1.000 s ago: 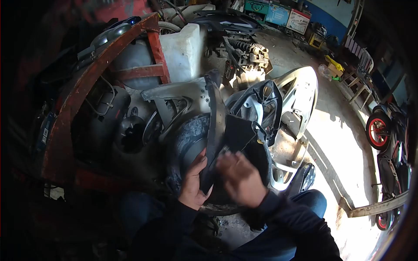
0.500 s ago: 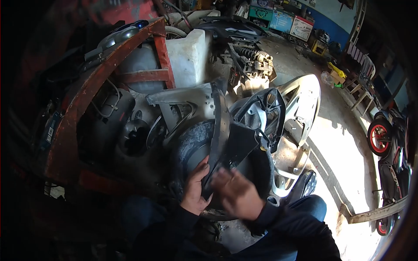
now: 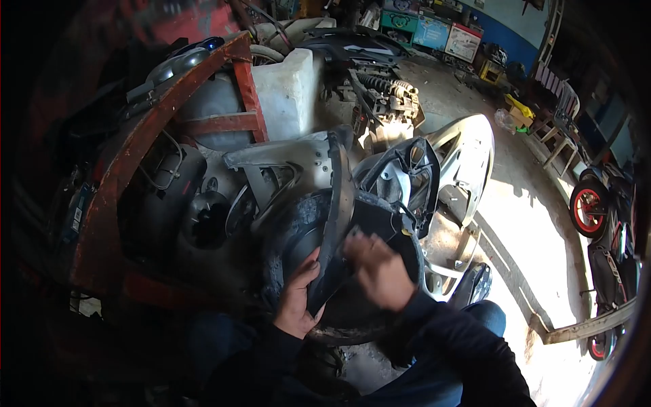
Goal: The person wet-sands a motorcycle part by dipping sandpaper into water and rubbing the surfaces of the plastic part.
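Observation:
My left hand grips the lower end of a long dark curved panel, its thumb along the near edge. The panel stands tilted over a round black basin. Against the panel's right face is my right hand, fingers curled together and blurred by motion; whatever they hold, if anything, is too small to make out. Behind the basin lie a grey plastic fairing, a black-edged part and a pale cream fairing.
A red metal frame rises at the left, beside a pale concrete block. Farther back sits an engine part with a spring. Motorcycles with a red-rimmed wheel stand at the right, near a wooden beam.
The right hand has moved back and forth along the panel and is now slightly higher, its fingers more curled. My left hand keeps its grip. The view has shifted slightly.

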{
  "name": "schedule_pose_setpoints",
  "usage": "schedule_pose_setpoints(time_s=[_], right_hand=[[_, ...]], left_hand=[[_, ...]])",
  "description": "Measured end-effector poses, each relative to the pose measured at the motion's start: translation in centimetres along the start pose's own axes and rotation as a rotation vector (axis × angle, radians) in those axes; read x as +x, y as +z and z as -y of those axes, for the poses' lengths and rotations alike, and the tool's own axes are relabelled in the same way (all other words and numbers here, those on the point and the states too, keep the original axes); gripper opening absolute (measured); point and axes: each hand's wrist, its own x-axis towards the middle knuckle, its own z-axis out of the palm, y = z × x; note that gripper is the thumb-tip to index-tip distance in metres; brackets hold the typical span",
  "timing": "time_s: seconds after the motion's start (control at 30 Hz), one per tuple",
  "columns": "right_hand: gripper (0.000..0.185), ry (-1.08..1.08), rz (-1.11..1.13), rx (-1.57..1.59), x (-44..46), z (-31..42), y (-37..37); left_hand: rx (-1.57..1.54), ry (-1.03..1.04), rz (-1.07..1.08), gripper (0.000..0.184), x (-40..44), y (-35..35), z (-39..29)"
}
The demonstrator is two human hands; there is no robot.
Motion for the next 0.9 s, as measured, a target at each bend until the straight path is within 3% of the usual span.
schedule_pose_setpoints(time_s=[0.03,0.1,0.17,0.2,0.23,0.3,0.33,0.37,0.43,0.5,0.57,0.63,0.67,0.73,0.83,0.9], right_hand=[[0.042,0.162,-0.034,0.021,1.3,-2.3,-0.5],[0.043,0.226,-0.035,0.051,1.7,-1.8,-1.2],[0.042,-0.123,0.045,-0.012,-0.2,1.9,-0.2],[0.043,-0.115,0.112,0.017,-0.1,1.1,-0.2],[0.043,-0.085,0.017,0.008,0.9,-1.1,-0.2],[0.041,0.172,0.008,0.071,3.8,-4.7,-1.5],[0.040,0.200,0.039,0.035,3.5,-4.0,-1.3],[0.040,0.033,-0.029,-0.010,2.1,-2.2,0.0],[0.041,-0.109,0.076,0.059,1.1,0.5,-0.2],[0.041,0.101,-0.016,-0.012,2.9,-2.5,-0.3],[0.041,0.384,0.025,-0.061,4.0,-3.4,0.0],[0.041,0.047,-0.073,-0.165,0.6,1.5,2.0],[0.040,-0.021,-0.025,-0.051,-0.8,4.2,1.4],[0.039,0.037,-0.090,-0.077,-0.7,2.7,0.4],[0.041,0.169,-0.227,-0.232,1.0,-5.4,0.6],[0.043,0.000,-0.168,-0.176,-0.5,2.6,0.8]], left_hand=[[-0.037,0.019,0.043,0.040,0.0,0.0,0.2],[-0.040,0.033,0.077,0.039,0.2,0.4,0.0],[0.022,0.045,0.055,0.044,0.3,-0.4,-0.4],[0.021,0.041,0.056,0.044,0.2,-0.7,-0.4],[0.019,0.037,0.049,0.044,0.1,-0.7,-0.4],[-0.002,0.055,0.050,0.044,0.0,-0.2,-0.6],[-0.017,0.070,0.088,0.044,0.0,0.0,-0.7],[-0.011,0.080,0.093,0.044,0.2,-0.2,-1.0],[0.022,0.091,-0.016,0.044,-0.1,-0.9,-0.7],[0.005,0.076,-0.030,0.044,-0.4,-1.2,-0.2],[0.012,0.127,0.097,0.044,0.0,-0.9,0.0],[0.039,0.121,0.049,0.043,0.1,-1.3,0.0],[0.061,0.114,-0.007,0.042,0.0,-1.5,0.1],[0.021,0.134,-0.006,0.043,0.2,-0.7,-0.2],[-0.016,0.130,-0.032,0.043,-0.2,-0.4,0.0],[-0.030,0.141,-0.034,0.042,0.4,0.1,0.0]])
